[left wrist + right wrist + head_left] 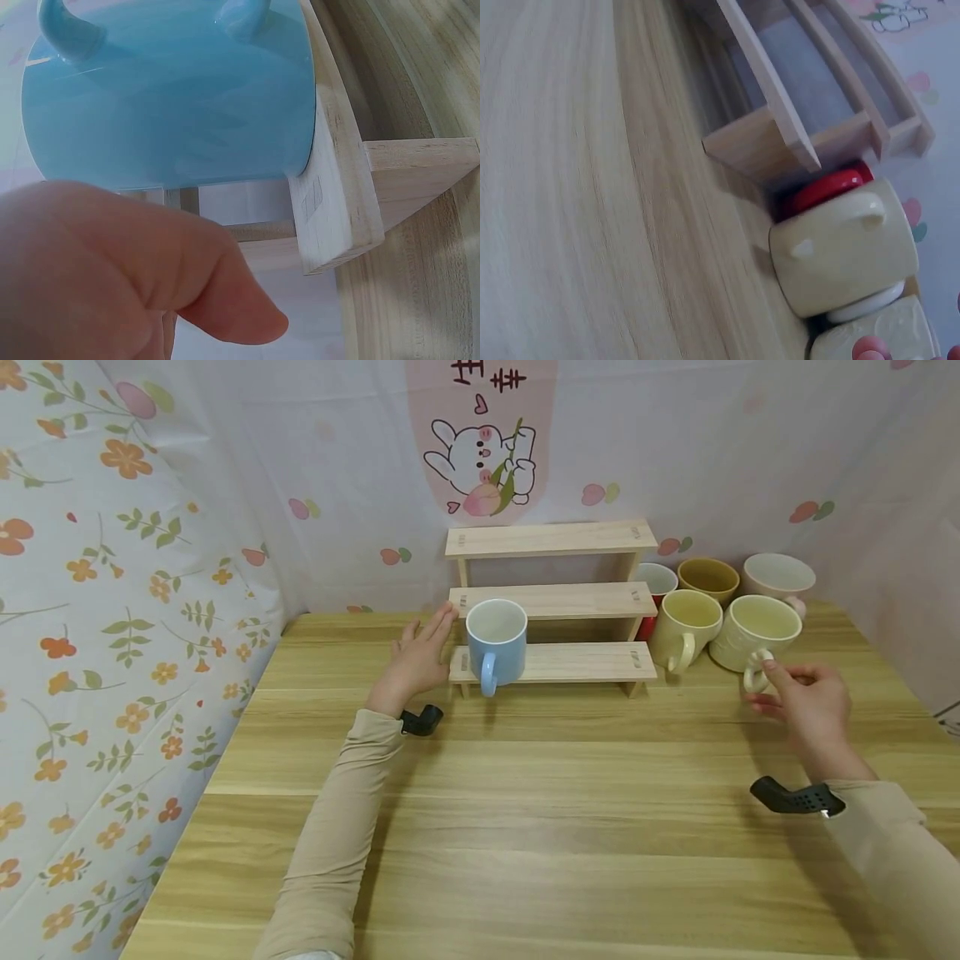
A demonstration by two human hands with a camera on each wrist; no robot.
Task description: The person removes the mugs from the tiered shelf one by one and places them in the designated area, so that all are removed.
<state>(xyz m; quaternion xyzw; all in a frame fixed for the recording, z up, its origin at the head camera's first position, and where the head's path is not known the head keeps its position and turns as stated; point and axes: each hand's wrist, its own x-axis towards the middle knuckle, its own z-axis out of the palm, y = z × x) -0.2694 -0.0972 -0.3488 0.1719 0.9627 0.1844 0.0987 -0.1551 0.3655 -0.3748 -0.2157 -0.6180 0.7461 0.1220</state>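
A light-blue mug (496,645) stands near the left end of the lowest tier of a three-tier wooden shelf (570,663), its handle toward me. My left hand (412,667) is at the shelf's left side, fingers reaching to the end of the middle tier. In the left wrist view its thumb (240,311) is bent below the blue mug (172,97), apart from it. My right hand (813,706) pinches the handle of an embossed cream mug (750,631) on the table. That mug (892,330) is partly cut off in the right wrist view.
Beside the cream mug stands a plain pale-yellow mug (682,631). Behind are a red mug with a white inside (657,578), a mustard-yellow cup (708,577) and a white mug (780,575). The wooden table (555,827) meets patterned cloth at the back and left.
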